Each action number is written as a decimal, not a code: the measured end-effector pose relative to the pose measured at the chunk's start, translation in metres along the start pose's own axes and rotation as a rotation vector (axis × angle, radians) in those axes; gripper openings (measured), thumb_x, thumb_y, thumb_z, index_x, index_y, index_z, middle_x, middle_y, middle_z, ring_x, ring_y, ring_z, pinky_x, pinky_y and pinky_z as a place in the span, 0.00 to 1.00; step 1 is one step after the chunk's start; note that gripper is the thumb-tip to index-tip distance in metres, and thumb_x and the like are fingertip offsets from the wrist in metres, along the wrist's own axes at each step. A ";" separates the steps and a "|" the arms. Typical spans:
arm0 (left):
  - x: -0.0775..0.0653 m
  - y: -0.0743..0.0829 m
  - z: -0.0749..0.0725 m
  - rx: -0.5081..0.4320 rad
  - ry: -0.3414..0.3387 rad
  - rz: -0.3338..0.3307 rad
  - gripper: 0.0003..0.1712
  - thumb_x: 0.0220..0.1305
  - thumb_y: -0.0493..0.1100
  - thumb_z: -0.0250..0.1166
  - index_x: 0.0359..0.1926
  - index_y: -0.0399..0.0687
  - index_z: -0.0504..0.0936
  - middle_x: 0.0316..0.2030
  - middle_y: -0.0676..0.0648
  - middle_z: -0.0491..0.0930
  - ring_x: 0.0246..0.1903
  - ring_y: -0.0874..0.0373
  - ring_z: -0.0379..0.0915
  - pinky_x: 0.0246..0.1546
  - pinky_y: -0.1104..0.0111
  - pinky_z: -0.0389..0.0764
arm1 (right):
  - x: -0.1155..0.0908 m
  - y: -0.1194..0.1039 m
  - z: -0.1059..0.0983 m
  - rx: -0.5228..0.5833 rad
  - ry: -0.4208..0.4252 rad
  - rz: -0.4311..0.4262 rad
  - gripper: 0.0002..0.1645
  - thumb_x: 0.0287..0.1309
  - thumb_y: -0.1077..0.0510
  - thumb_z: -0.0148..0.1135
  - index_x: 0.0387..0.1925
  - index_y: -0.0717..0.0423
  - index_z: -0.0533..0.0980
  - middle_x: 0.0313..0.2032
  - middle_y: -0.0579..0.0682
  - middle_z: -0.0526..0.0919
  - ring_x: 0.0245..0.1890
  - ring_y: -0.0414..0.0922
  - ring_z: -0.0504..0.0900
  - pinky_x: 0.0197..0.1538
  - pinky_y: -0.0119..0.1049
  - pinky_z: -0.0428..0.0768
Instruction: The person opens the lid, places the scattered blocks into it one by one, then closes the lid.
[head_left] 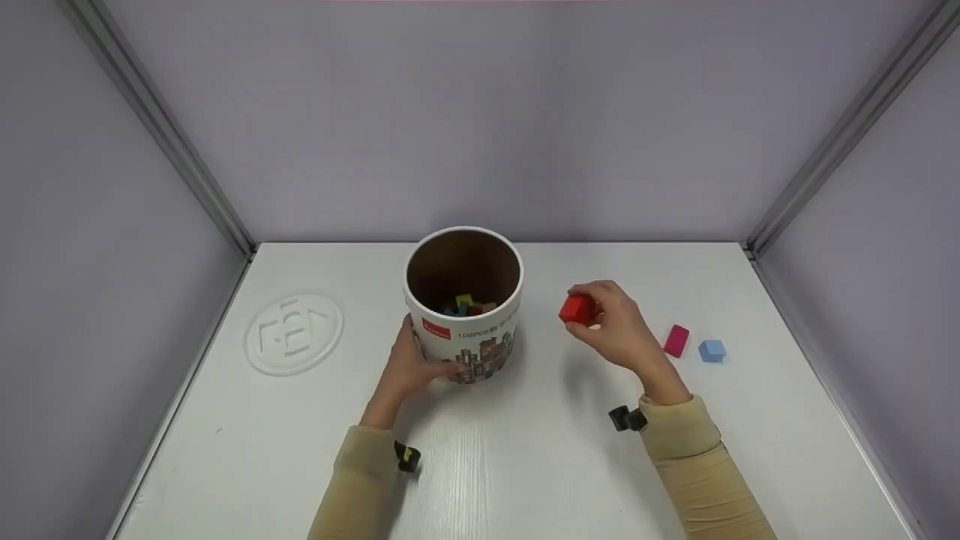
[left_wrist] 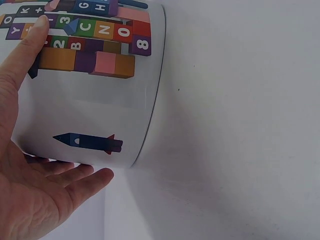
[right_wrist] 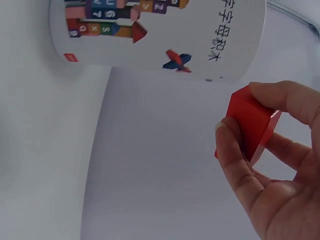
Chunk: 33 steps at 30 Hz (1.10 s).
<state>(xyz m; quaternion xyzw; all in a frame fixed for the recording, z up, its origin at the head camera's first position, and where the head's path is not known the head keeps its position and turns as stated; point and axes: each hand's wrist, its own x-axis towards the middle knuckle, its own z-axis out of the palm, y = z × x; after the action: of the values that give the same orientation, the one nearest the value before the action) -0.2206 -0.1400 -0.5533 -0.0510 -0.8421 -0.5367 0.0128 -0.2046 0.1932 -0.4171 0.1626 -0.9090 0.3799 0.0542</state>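
A white cylindrical bucket [head_left: 480, 330] with printed block pictures stands upright on the table, its top uncovered. Several coloured blocks [head_left: 466, 306] lie deep inside. My left hand [head_left: 407, 366] grips the bucket's lower left side; in the left wrist view the thumb [left_wrist: 31, 50] lies across the printed picture and the other fingers reach round the far side. To the right of the bucket, my right hand [head_left: 619, 326] pinches a red block [head_left: 577, 309] above the table. The right wrist view shows this red block [right_wrist: 247, 120] between thumb and fingers, apart from the bucket.
On the table [head_left: 480, 480], right of my right hand, lie a dark pink block [head_left: 676, 340] and a light blue block [head_left: 712, 350]. A clear round lid [head_left: 294, 333] with raised lettering lies at the left. Pale panels [head_left: 480, 120] enclose the table at the back and sides.
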 end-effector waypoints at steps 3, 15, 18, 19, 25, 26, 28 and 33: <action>0.000 0.000 0.000 0.001 0.001 0.000 0.73 0.31 0.58 0.85 0.75 0.52 0.49 0.67 0.50 0.64 0.68 0.54 0.58 0.71 0.56 0.57 | 0.008 -0.018 0.004 0.047 0.022 -0.062 0.30 0.54 0.66 0.71 0.59 0.60 0.73 0.55 0.58 0.73 0.52 0.53 0.76 0.51 0.47 0.83; -0.001 0.000 0.001 -0.005 0.016 0.008 0.74 0.29 0.57 0.86 0.75 0.50 0.51 0.67 0.50 0.64 0.68 0.54 0.58 0.71 0.55 0.56 | 0.035 -0.061 0.030 0.181 0.077 -0.145 0.29 0.54 0.66 0.71 0.59 0.59 0.74 0.55 0.56 0.73 0.49 0.47 0.79 0.50 0.37 0.83; -0.002 0.001 0.001 -0.002 0.020 0.008 0.74 0.30 0.56 0.86 0.75 0.50 0.51 0.66 0.49 0.65 0.68 0.54 0.58 0.70 0.54 0.57 | 0.040 -0.064 0.038 0.184 0.066 -0.150 0.29 0.55 0.66 0.70 0.59 0.59 0.74 0.56 0.56 0.72 0.50 0.47 0.79 0.50 0.36 0.83; -0.002 0.001 0.001 0.004 0.021 0.004 0.73 0.30 0.56 0.86 0.75 0.51 0.50 0.66 0.50 0.65 0.67 0.54 0.59 0.70 0.55 0.58 | 0.042 -0.065 0.041 0.183 0.066 -0.153 0.29 0.55 0.66 0.70 0.60 0.59 0.74 0.56 0.56 0.72 0.51 0.47 0.78 0.51 0.36 0.83; -0.002 0.001 0.001 0.025 0.024 0.007 0.73 0.32 0.56 0.86 0.75 0.50 0.50 0.66 0.49 0.65 0.67 0.53 0.59 0.70 0.55 0.59 | 0.048 -0.070 0.049 0.142 0.071 -0.185 0.30 0.56 0.65 0.70 0.61 0.58 0.73 0.58 0.58 0.70 0.54 0.49 0.77 0.51 0.37 0.82; -0.001 0.001 0.001 0.026 0.024 0.009 0.73 0.32 0.56 0.86 0.75 0.50 0.50 0.66 0.49 0.65 0.67 0.53 0.59 0.70 0.55 0.59 | 0.048 -0.070 0.050 0.128 0.066 -0.190 0.31 0.56 0.65 0.70 0.62 0.58 0.73 0.59 0.59 0.69 0.54 0.49 0.76 0.52 0.37 0.82; 0.000 0.001 0.001 0.030 0.024 0.011 0.73 0.32 0.56 0.86 0.75 0.51 0.50 0.66 0.49 0.65 0.67 0.54 0.59 0.70 0.56 0.59 | 0.049 -0.071 0.050 0.104 0.045 -0.193 0.33 0.57 0.64 0.69 0.65 0.57 0.71 0.62 0.60 0.67 0.52 0.49 0.78 0.52 0.38 0.82; 0.000 0.001 0.001 0.017 0.023 0.014 0.71 0.31 0.56 0.86 0.74 0.52 0.51 0.66 0.50 0.65 0.67 0.54 0.60 0.70 0.55 0.59 | 0.047 -0.071 0.049 0.081 -0.011 -0.212 0.35 0.59 0.62 0.69 0.67 0.56 0.69 0.66 0.61 0.62 0.47 0.48 0.82 0.55 0.37 0.80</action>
<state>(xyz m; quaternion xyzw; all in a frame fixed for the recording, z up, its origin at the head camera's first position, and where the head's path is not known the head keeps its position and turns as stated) -0.2208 -0.1390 -0.5528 -0.0505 -0.8462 -0.5298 0.0265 -0.2235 0.1002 -0.3935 0.2618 -0.8710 0.4074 0.0824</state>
